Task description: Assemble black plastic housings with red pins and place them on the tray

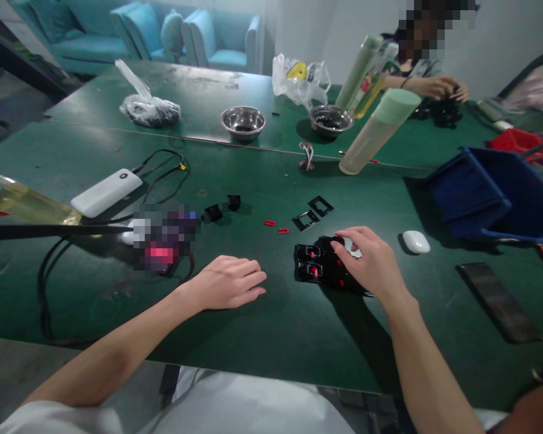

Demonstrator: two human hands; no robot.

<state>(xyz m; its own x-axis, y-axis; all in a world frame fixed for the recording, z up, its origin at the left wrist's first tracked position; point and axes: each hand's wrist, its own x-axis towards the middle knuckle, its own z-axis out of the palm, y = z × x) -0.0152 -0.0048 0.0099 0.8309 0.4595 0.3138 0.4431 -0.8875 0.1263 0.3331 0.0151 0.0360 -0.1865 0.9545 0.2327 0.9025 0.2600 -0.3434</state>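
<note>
Head view: black assembly [329, 265], red-flecked

A green tabletop [280, 337] is carrying two red clips [269, 223] near its middle. Around them, black frames [298, 220] are lying at two o'clock, a red-marked black assembly [328, 265] is sitting at four, a white power bank [106, 193] is resting at nine, a plastic bag [149, 113] at ten, and a metal bowl [253, 131] at eleven.

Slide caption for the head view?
Right hand at a red-and-black assembly, left hand on a green table.
</note>
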